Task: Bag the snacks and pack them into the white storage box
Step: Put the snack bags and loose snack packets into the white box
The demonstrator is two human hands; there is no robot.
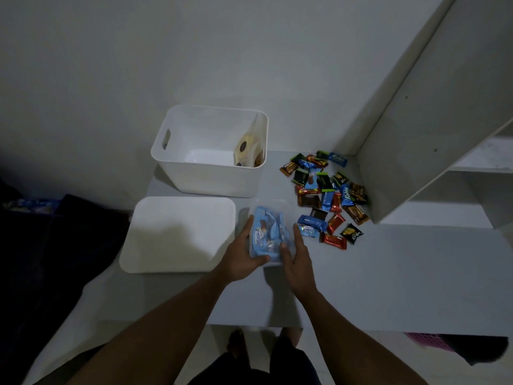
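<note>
1. The left hand [241,259] holds the left edge of a clear bag [268,235] packed with light blue snack packets. Its grip is closed on the bag, with the fingers along the side and the thumb across the lower front.
2. The right hand [297,263] grips the bag's right edge, its thumb pressed on the front.
3. The bag lies on the grey worktop [388,273], between the white lid [177,234] on its left and the loose snacks [324,193] on its right.
4. The white storage box [211,180] stands open behind the lid, near the wall.
5. Inside the box, one filled yellowish bag [246,151] leans upright against the right wall.
6. The loose snacks, in blue, red, brown and black wrappers, lie scattered beside a white shelf unit [416,129].
</note>
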